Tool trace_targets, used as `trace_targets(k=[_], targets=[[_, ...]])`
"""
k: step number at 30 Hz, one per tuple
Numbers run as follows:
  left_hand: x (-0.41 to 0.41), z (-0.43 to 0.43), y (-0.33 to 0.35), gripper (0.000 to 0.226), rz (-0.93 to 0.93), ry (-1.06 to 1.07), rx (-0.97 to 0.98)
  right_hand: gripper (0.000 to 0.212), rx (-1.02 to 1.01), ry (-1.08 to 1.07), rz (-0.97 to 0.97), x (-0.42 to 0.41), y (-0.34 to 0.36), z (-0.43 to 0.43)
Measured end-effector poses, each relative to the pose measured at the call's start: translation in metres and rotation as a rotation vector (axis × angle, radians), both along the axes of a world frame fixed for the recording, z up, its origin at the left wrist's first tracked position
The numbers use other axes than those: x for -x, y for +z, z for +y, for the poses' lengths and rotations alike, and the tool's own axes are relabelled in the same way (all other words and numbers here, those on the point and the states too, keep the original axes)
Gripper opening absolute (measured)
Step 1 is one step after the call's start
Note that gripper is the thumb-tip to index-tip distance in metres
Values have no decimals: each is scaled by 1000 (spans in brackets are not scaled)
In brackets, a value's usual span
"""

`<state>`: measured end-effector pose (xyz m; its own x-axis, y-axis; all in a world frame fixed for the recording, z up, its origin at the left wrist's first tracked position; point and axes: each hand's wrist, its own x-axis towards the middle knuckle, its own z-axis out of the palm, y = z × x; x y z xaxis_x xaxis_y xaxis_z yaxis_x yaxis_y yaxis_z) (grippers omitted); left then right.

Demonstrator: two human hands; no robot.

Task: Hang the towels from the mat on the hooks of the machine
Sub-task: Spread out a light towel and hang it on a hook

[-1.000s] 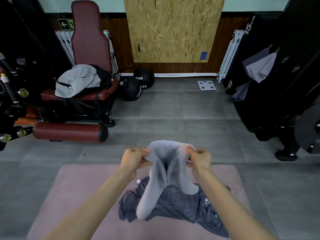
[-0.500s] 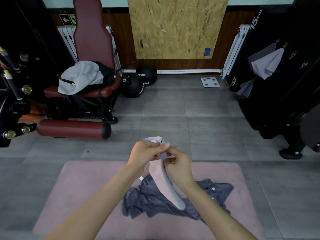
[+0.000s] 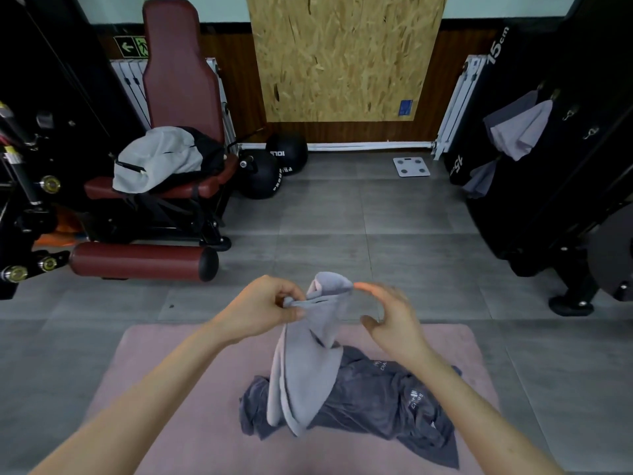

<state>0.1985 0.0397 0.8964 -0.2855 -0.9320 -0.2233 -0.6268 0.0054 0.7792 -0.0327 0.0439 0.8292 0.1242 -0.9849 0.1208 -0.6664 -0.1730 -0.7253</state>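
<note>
Above the pink mat [image 3: 164,378], the left hand [image 3: 263,310] pinches the top of a light grey towel [image 3: 305,365], whose lower end hangs over a crumpled dark grey towel [image 3: 383,399] lying on the mat. The right hand [image 3: 390,317] (blurred) is just right of the towel's top, its fingers spread and gripping nothing. Far right, hung towels [image 3: 520,132] drape on the black machine [image 3: 565,186].

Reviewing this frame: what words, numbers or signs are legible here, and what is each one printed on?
"15cm": white, on the black padded block at the right.
Green exit sign: arrow and running figure only, no words.
Medicine balls: white lettering, not clearly readable.
Dark towel: white print, too blurred to read.
Blue sticker on the chipboard panel: too small to read.
</note>
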Motion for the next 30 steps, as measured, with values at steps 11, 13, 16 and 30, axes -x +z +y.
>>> trace_targets(k=[11, 13, 16, 30], targets=[[-47, -1, 57, 22, -138, -46, 203, 29, 98, 266, 364, 29, 13, -54], [-59, -1, 59, 23, -200, -15, 248, 21, 68, 338, 255, 36, 33, -51], [-71, 1, 58, 25, -280, -4, 304, 16, 30, 428, 138, 39, 70, -38], [-59, -21, 61, 34, -280, 78, 408, 15, -266, 253, -156, 24, 145, -26]])
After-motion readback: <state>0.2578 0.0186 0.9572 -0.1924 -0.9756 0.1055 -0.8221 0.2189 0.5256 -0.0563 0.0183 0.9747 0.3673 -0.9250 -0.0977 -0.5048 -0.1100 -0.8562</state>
